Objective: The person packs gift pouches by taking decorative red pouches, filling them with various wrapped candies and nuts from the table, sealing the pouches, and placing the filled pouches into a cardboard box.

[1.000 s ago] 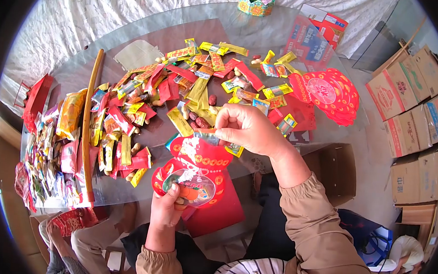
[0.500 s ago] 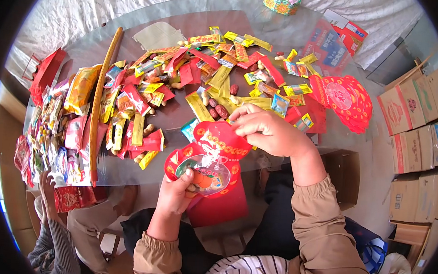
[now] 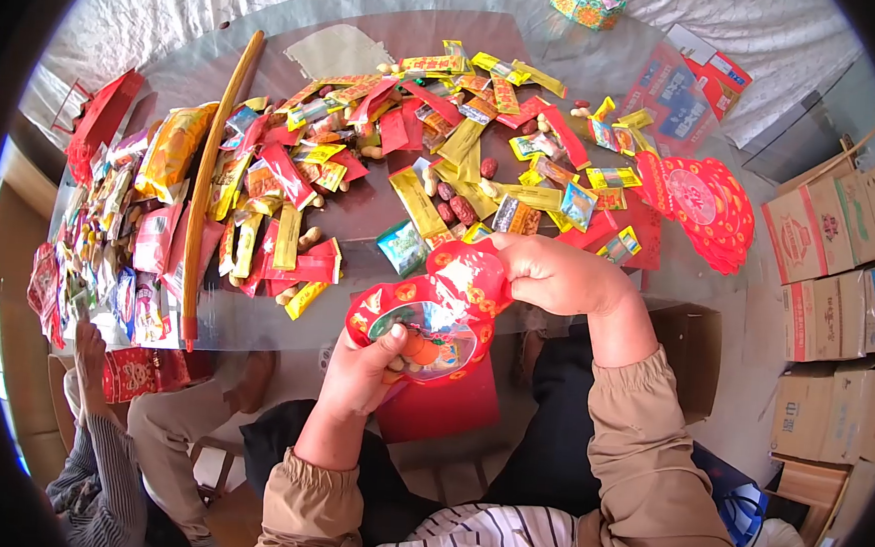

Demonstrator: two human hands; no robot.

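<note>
A red gourd-shaped gift bag [image 3: 469, 278] with gold coin prints and a clear window is held between both hands. Snacks with orange and green wrappers show through the window. My left hand [image 3: 363, 371] grips the bag's lower left side, thumb across the front. At the upper right edge, my right hand [image 3: 563, 276] pinches the bag between thumb and fingers. Just beyond it lie red dates [image 3: 463, 210], peanuts [image 3: 429, 181], yellow snack bars [image 3: 417, 202] and a blue-green packet [image 3: 402, 247] on the glass table [image 3: 365, 227].
A wooden stick [image 3: 213, 175] divides the sweets, with more packets at the left. Flat red bags [image 3: 700, 209] are stacked at the right. Cardboard boxes [image 3: 828, 307] stand on the right floor. Another person's hand [image 3: 90, 358] is at the lower left table edge.
My right hand has gone from above the bag's mouth to pinching its upper right edge. The bag is now tilted more to the right. The other person's hand has lowered slightly.
</note>
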